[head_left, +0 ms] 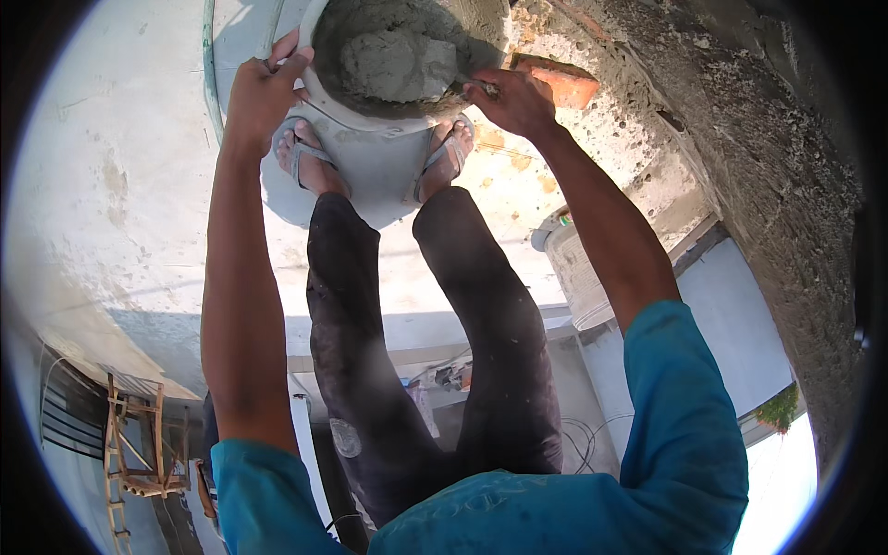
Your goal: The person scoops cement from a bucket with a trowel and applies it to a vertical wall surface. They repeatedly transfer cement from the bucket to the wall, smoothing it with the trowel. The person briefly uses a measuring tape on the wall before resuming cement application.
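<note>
- Fingers of the right hand curl around the handle of what seems to be a trowel, its coated blade hard to make out
- Fingers of the left hand grip the pale rim of a bucket
- Grey mortar sits heaped inside the bucket, the trowel at the heap's right side
- The step in hand looks like working or scooping the mortar; the next move calls for a steady rim and a level blade
- A reddish brick lies right of the bucket
- Sandalled feet stand at its near side on a pale floor
</note>
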The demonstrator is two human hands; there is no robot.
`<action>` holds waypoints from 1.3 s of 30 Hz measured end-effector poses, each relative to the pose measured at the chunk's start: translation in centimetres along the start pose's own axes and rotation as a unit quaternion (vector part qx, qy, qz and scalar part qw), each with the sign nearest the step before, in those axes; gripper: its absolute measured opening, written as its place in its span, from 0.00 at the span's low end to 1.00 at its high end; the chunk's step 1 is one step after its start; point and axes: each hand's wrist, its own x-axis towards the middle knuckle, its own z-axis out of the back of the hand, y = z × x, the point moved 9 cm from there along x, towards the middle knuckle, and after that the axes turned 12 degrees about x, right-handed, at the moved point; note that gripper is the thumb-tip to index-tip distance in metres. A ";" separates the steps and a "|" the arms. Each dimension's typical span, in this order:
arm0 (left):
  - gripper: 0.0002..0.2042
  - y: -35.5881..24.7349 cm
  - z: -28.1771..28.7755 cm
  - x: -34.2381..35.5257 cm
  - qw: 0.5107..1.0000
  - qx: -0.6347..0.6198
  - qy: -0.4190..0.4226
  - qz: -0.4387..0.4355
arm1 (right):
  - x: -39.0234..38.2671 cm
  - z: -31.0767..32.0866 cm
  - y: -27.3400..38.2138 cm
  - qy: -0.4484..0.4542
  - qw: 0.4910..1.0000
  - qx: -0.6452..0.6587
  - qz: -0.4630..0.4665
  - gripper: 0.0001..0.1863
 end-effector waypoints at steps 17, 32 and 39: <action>0.22 -5.2 6.9 -26.5 1.000 0.000 -0.021 -0.014 | -46.4 40.5 34.9 -0.216 0.973 -0.048 0.065 0.17; 0.17 -12.7 15.9 -37.2 0.976 0.045 -0.213 -0.007 | -63.8 68.6 39.6 -0.112 0.964 0.229 0.069 0.14; 0.18 -9.9 13.3 -43.3 0.975 -0.001 -0.222 0.024 | -84.5 74.9 39.2 -0.410 0.906 0.006 0.107 0.25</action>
